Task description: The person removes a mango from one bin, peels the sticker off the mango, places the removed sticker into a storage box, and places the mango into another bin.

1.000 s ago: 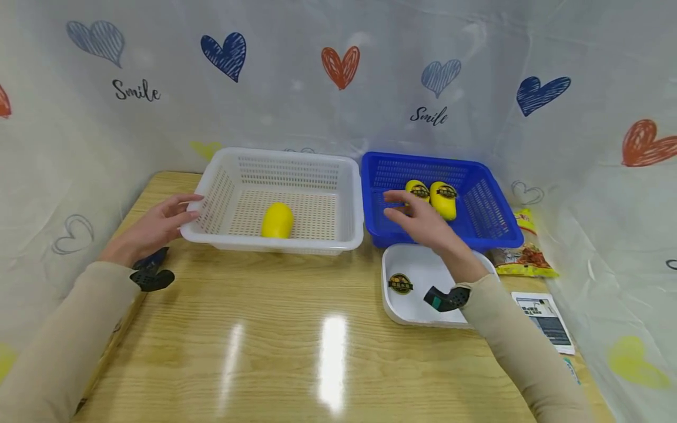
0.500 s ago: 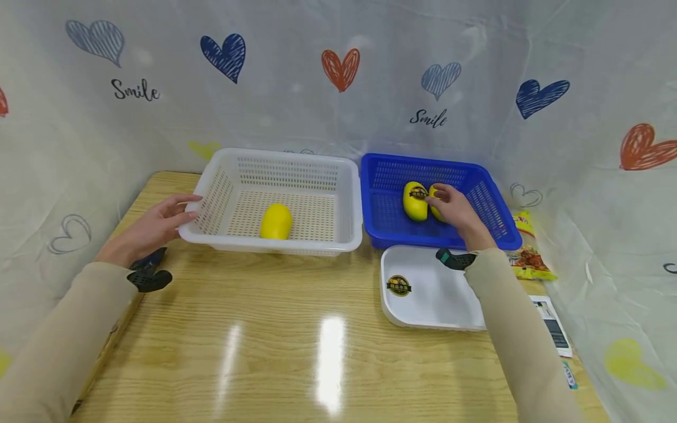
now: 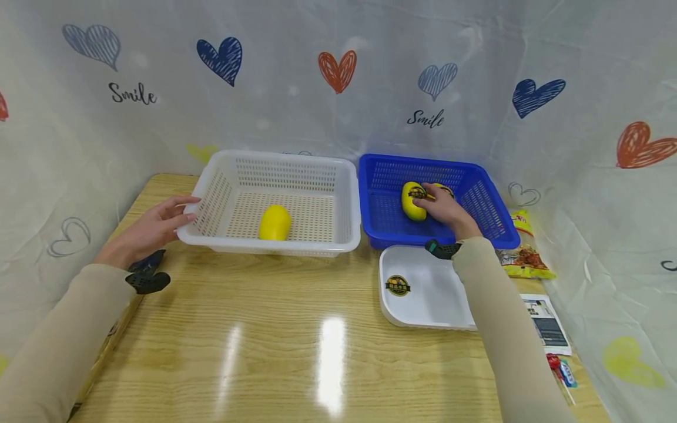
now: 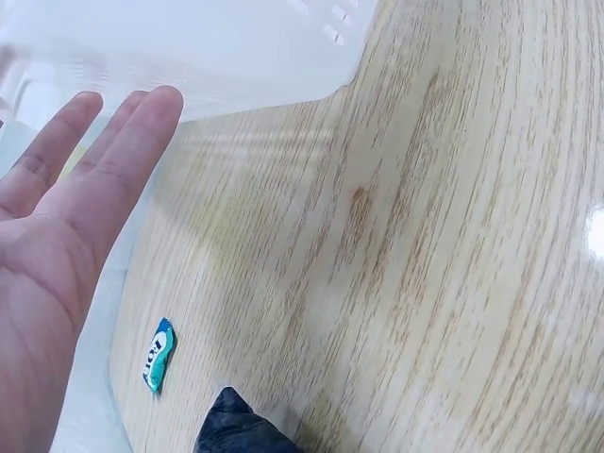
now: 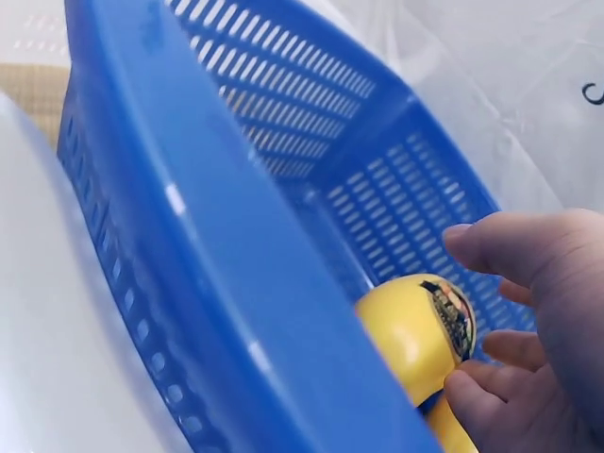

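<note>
In the head view my left hand touches the left end of the white basket, fingers straight. One plain yellow mango lies in that basket. My right hand reaches into the blue basket over two mangoes. The left mango bears a black and gold sticker, and my fingertips are right at its right side. Its neighbour is mostly hidden under the hand. In the right wrist view, thumb and fingers stand apart beside a stickered mango.
A white tray with a round black and gold sticker stands before the blue basket. Along the right edge lie a yellow snack bag, a printed card and a lollipop. A small wrapped candy lies at left.
My right hand has moved from above the left part of the blue basket to the right mango, then slightly left toward the left one. The left hand stays at the white basket.
</note>
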Demonstrator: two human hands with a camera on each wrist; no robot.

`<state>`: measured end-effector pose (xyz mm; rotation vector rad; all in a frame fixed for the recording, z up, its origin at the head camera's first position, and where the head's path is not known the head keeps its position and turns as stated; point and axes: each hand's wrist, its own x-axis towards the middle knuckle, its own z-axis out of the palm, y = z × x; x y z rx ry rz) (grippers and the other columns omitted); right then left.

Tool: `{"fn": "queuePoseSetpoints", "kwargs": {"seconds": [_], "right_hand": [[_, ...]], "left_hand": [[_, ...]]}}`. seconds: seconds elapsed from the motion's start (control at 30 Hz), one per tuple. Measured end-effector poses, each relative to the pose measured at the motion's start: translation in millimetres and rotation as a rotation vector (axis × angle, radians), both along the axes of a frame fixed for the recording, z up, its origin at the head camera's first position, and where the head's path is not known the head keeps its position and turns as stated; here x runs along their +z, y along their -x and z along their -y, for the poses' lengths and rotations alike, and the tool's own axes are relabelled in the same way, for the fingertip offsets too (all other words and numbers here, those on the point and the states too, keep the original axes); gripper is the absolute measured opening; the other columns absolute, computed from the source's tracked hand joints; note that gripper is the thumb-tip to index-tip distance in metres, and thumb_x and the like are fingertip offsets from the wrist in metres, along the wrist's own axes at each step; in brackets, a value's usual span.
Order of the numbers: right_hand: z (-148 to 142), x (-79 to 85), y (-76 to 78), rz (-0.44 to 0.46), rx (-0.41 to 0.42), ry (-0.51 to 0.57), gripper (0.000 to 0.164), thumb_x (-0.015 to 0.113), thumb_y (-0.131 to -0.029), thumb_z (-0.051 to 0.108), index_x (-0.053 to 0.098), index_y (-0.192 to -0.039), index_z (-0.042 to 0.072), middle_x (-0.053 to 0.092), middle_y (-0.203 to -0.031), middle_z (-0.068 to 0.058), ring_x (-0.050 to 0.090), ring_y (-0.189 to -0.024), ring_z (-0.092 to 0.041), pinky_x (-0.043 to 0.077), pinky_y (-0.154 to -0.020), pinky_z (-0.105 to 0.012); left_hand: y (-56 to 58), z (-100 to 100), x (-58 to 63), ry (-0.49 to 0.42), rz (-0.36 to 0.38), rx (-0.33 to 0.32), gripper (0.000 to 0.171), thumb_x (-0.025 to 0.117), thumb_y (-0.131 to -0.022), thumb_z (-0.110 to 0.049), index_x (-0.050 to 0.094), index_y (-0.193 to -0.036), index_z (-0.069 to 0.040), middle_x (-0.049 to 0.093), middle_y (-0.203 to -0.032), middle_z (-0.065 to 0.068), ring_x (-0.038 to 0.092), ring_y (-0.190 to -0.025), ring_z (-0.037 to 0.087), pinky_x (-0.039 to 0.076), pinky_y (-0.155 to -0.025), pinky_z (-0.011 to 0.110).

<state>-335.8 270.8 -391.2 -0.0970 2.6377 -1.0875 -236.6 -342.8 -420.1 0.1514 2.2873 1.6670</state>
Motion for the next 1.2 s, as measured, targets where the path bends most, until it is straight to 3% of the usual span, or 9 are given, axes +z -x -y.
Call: {"fn": "queuePoseSetpoints", "kwargs": {"seconds": [0.3, 0.43, 0.53, 0.73, 0.87, 0.93, 1.07, 1.2], "right_hand": [[4, -1.9, 9.7, 0.000, 0.044, -0.137, 0.069, 0.050, -0.102, 0.038, 0.020, -0.156, 0.006, 0.025, -0.156, -0.023, 0.021, -0.143, -0.041, 0.020, -0.114, -0.056], [11, 2.8, 12.8, -0.025, 0.132, -0.214, 0.064, 0.049, -0.103, 0.033, 0.026, -0.153, 0.001, 0.027, -0.155, -0.026, 0.021, -0.142, -0.043, 0.021, -0.113, -0.057], [16, 4.4, 15.9, -0.023, 0.162, -0.265, 0.061, 0.050, -0.103, 0.029, 0.028, -0.152, -0.002, 0.024, -0.154, -0.030, 0.019, -0.142, -0.045, 0.022, -0.113, -0.057], [20, 5.2, 20.6, 0.024, 0.144, -0.332, 0.064, 0.052, -0.101, 0.030, 0.028, -0.153, 0.003, 0.014, -0.156, -0.032, 0.009, -0.144, -0.047, 0.017, -0.113, -0.060], [19, 5.7, 21.2, 0.084, 0.137, -0.283, 0.066, 0.054, -0.100, 0.027, 0.024, -0.155, 0.007, 0.018, -0.157, -0.028, 0.016, -0.143, -0.045, 0.019, -0.113, -0.058], [19, 5.8, 21.1, 0.104, 0.127, -0.255, 0.067, 0.055, -0.100, 0.028, 0.024, -0.155, 0.008, 0.014, -0.158, -0.027, 0.011, -0.144, -0.045, 0.016, -0.114, -0.059], [22, 3.6, 22.6, 0.072, 0.122, -0.217, 0.063, 0.057, -0.099, 0.029, 0.032, -0.153, 0.010, 0.009, -0.159, -0.025, 0.003, -0.146, -0.043, 0.012, -0.115, -0.058], [25, 1.3, 22.4, 0.056, 0.084, -0.163, 0.061, 0.059, -0.097, 0.028, 0.037, -0.152, 0.011, 0.016, -0.158, -0.025, 0.012, -0.145, -0.043, 0.017, -0.115, -0.057]], "left_hand": [[-3.2, 1, -0.1, 0.017, -0.004, 0.002, 0.057, 0.048, -0.104, -0.033, 0.025, -0.153, -0.015, 0.035, -0.143, 0.008, 0.055, -0.110, 0.005, 0.051, -0.086, 0.025], [-2.7, 2, 0.2, 0.015, -0.004, 0.003, 0.057, 0.048, -0.104, -0.033, 0.025, -0.153, -0.015, 0.035, -0.143, 0.009, 0.055, -0.110, 0.005, 0.051, -0.085, 0.025], [-1.8, 1, 0.3, 0.014, -0.005, 0.000, 0.056, 0.048, -0.104, -0.032, 0.025, -0.153, -0.015, 0.035, -0.144, 0.009, 0.055, -0.110, 0.007, 0.051, -0.085, 0.024], [-0.6, 0, 0.5, 0.041, -0.007, -0.014, 0.057, 0.049, -0.104, -0.035, 0.026, -0.153, -0.017, 0.034, -0.147, 0.010, 0.053, -0.113, 0.009, 0.049, -0.087, 0.022], [0.3, -1, 0.3, 0.033, -0.006, -0.007, 0.057, 0.049, -0.104, -0.034, 0.026, -0.152, -0.016, 0.034, -0.147, 0.010, 0.053, -0.112, 0.008, 0.050, -0.086, 0.022], [0.5, -1, 0.1, 0.024, -0.004, -0.005, 0.057, 0.048, -0.104, -0.033, 0.026, -0.152, -0.015, 0.034, -0.146, 0.010, 0.054, -0.112, 0.007, 0.050, -0.086, 0.022], [0.4, 0, 0.4, 0.032, -0.005, -0.008, 0.057, 0.049, -0.104, -0.034, 0.025, -0.152, -0.015, 0.033, -0.147, 0.010, 0.053, -0.112, 0.007, 0.050, -0.086, 0.022], [0.4, 0, 1.4, 0.049, -0.001, -0.014, 0.059, 0.049, -0.103, -0.036, 0.025, -0.153, -0.016, 0.032, -0.149, 0.010, 0.052, -0.114, 0.008, 0.049, -0.086, 0.021]]}}
